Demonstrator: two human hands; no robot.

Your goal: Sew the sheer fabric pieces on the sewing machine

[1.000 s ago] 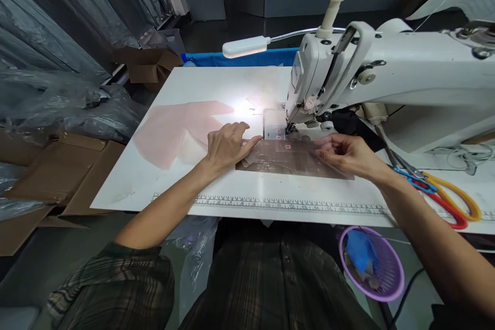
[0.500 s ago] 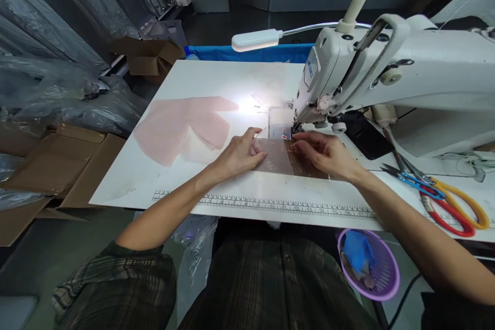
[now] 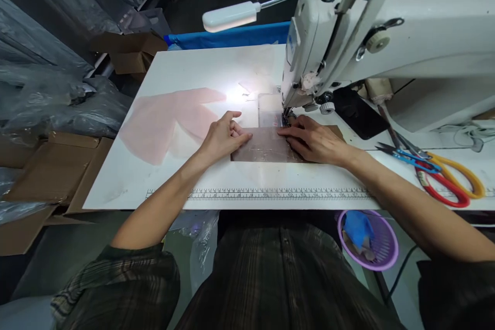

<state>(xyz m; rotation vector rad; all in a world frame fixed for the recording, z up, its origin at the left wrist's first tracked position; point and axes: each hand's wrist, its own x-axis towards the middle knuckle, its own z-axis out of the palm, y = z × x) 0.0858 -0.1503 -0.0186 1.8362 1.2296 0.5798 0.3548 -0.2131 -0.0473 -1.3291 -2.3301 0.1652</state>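
Note:
A strip of sheer brown fabric (image 3: 259,148) lies on the white table, its upper edge beside the presser foot of the sewing machine (image 3: 286,116). My left hand (image 3: 221,138) holds the strip's left end, thumb on top, index finger stretched out above and the other fingers curled. My right hand (image 3: 319,143) grips the fabric just right of the needle area, fingertips pressed on it; part of its fingers' hold is hidden. A darker brown part of the material shows beyond the right hand. Pale pink cut fabric pieces (image 3: 154,121) lie to the left.
Scissors with red and orange handles (image 3: 450,185), blue thread snips (image 3: 413,159) and a black phone (image 3: 358,112) lie at the right. A lamp (image 3: 231,16) shines over the table. Below hangs a purple basket (image 3: 389,245); cardboard boxes (image 3: 54,167) stand at left.
The view has shifted closer to the machine. My left hand and the fabric strip have moved left from the needle area, while my right hand has spread flatter over the fabric beside the foot.

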